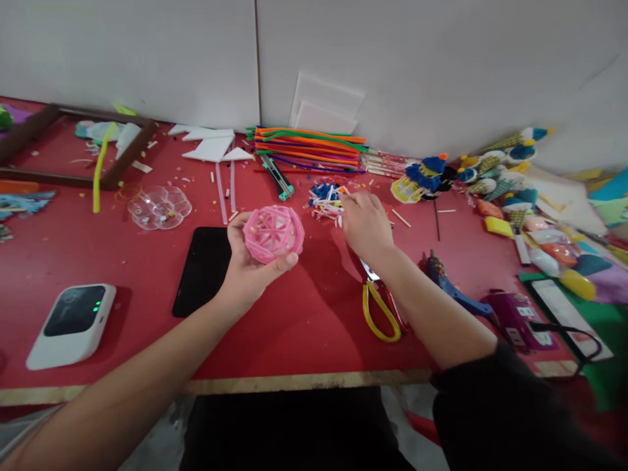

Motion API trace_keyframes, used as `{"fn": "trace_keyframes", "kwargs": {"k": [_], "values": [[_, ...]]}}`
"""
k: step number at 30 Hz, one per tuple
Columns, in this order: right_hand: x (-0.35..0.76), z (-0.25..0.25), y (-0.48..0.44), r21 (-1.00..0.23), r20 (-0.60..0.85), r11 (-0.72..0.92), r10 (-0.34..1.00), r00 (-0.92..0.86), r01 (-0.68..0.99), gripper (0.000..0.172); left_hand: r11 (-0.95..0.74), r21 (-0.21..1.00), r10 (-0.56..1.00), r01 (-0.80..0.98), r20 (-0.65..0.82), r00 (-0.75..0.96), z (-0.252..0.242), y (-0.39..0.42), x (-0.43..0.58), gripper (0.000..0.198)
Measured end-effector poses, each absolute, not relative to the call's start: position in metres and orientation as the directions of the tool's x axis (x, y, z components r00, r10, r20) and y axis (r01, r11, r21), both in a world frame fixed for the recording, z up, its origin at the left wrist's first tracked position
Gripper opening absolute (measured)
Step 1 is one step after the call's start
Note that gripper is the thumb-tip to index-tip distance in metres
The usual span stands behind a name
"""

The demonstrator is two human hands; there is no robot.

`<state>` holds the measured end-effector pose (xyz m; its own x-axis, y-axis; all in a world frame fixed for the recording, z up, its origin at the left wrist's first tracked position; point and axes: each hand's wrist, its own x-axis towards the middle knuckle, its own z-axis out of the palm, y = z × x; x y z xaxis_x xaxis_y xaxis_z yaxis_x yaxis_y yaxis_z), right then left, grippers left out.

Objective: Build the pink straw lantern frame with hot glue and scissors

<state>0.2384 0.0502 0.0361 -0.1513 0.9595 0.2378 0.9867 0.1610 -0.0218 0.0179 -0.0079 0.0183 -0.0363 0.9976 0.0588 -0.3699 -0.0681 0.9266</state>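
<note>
My left hand (250,261) is closed around a pink openwork ball (273,233) made of thin ribs, held just above the red table (304,314). My right hand (366,226) reaches forward, fingers bent down into a small heap of cut blue and white stick pieces (324,199). Whether its fingertips pinch one of the pieces is hidden. Yellow-handled scissors (377,307) lie under my right wrist.
A black phone (203,269) lies left of my left hand, a white device with green lights (73,324) further left. Coloured pipe cleaners (309,147), a clear flower-shaped tray (159,208), a blue glue gun (449,288) and stuffed toys (500,167) crowd the back and right.
</note>
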Motion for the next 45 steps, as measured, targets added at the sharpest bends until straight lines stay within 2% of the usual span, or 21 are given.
{"fn": "trace_keyframes", "kwargs": {"k": [3, 5, 7, 9, 11, 14, 16, 19, 22, 26, 29, 33, 35, 37, 39, 45], "values": [[0.253, 0.045, 0.021, -0.072, 0.271, 0.18, 0.95, -0.154, 0.981, 0.034, -0.139, 0.937, 0.99, -0.322, 0.133, -0.04, 0.023, -0.012, 0.019, 0.072], [0.269, 0.046, -0.012, -0.045, 0.163, 0.167, 0.974, -0.157, 0.985, 0.022, -0.186, 0.937, 0.982, -0.296, 0.183, -0.037, 0.025, -0.014, 0.019, 0.073], [0.288, 0.042, -0.046, -0.029, -0.002, 0.178, 0.984, -0.178, 0.984, 0.024, -0.217, 0.939, 0.976, -0.266, 0.214, -0.04, 0.025, -0.015, 0.02, 0.075], [0.304, 0.035, -0.075, -0.087, -0.117, 0.197, 0.972, -0.206, 0.977, 0.022, -0.253, 0.938, 0.967, -0.235, 0.25, -0.043, 0.025, -0.017, 0.021, 0.076], [0.315, 0.026, -0.093, -0.168, -0.152, 0.123, 0.977, -0.149, 0.978, 0.027, -0.26, 0.937, 0.964, -0.233, 0.265, -0.01, 0.023, -0.018, 0.022, 0.075], [0.321, 0.015, -0.106, -0.262, -0.109, -0.018, 0.994, -0.011, 0.965, 0.031, -0.144, 0.946, 0.982, -0.289, 0.171, 0.073, 0.02, -0.018, 0.02, 0.072], [0.32, 0.012, -0.108, -0.226, -0.103, -0.078, 0.993, 0.056, 0.971, 0.024, 0.017, 0.93, 0.983, -0.366, 0.052, 0.177, 0.017, -0.017, 0.016, 0.07], [0.315, 0.011, -0.108, -0.117, -0.111, -0.094, 0.991, 0.081, 0.989, 0.019, 0.327, 0.828, 0.89, -0.456, -0.107, 0.444, 0.014, -0.014, 0.009, 0.06], [0.312, 0.014, -0.103, -0.164, -0.068, -0.047, 0.997, 0.036, 0.985, 0.026, 0.489, 0.753, 0.755, -0.44, -0.114, 0.645, 0.016, -0.013, 0.005, 0.058], [0.308, 0.028, -0.088, -0.227, 0.112, -0.107, 0.984, 0.136, 0.968, 0.018, 0.452, 0.755, 0.726, -0.475, -0.002, 0.688, 0.022, -0.013, 0.005, 0.046], [0.301, 0.041, -0.068, -0.31, 0.285, -0.126, 0.933, 0.219, 0.942, 0.021, 0.463, 0.75, 0.737, -0.472, -0.03, 0.675, 0.022, -0.012, 0.005, 0.043], [0.289, 0.042, -0.036, -0.446, 0.407, 0.049, 0.9, 0.154, 0.894, 0.026, 0.528, 0.718, 0.7, -0.453, -0.066, 0.711, 0.023, -0.009, 0.003, 0.05], [0.285, 0.033, -0.025, -0.44, 0.468, 0.191, 0.883, 0.042, 0.877, 0.023, 0.532, 0.706, 0.715, -0.469, -0.077, 0.695, 0.025, -0.007, 0.002, 0.049], [0.285, 0.023, -0.02, -0.399, 0.485, 0.285, 0.872, -0.063, 0.871, 0.021, 0.506, 0.703, 0.747, -0.5, -0.067, 0.661, 0.028, -0.006, 0.001, 0.045], [0.287, 0.016, -0.021, -0.366, 0.453, 0.296, 0.885, -0.109, 0.882, 0.023, 0.493, 0.702, 0.755, -0.514, -0.052, 0.654, 0.031, -0.006, 0.002, 0.042], [0.293, 0.021, -0.035, -0.331, 0.45, 0.171, 0.893, -0.004, 0.928, 0.039, 0.516, 0.685, 0.759, -0.515, -0.087, 0.645, 0.033, -0.004, -0.001, 0.04]]}}
